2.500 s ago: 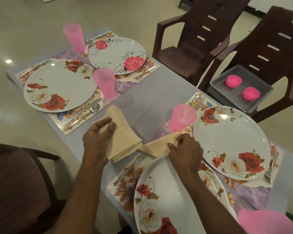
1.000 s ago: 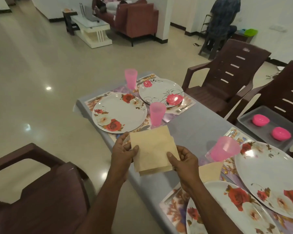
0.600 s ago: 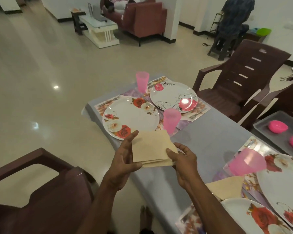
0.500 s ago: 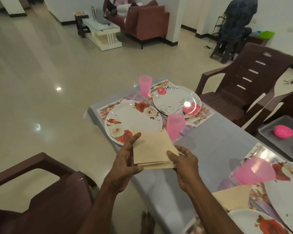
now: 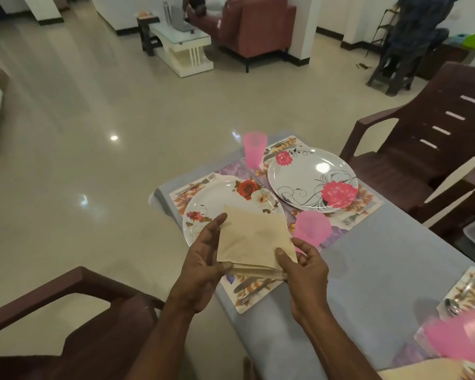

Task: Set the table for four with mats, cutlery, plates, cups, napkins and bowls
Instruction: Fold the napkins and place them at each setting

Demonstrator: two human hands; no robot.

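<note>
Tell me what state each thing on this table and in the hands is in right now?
Folded napkins: stacked, held above the table.
Left hand: grips the stack's left edge.
Right hand: pinches its right corner.
Rose plate: on its mat, bare, partly hidden.
Pink-flower plate: on its mat, bare.
Far pink cup: upright.
Near pink cup: upright beside the rose plate.

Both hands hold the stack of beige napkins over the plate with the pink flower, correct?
Not quite. In the head view the left hand and right hand hold the beige napkins over the plate with red roses. The pink-flower plate lies farther off, uncovered.
</note>
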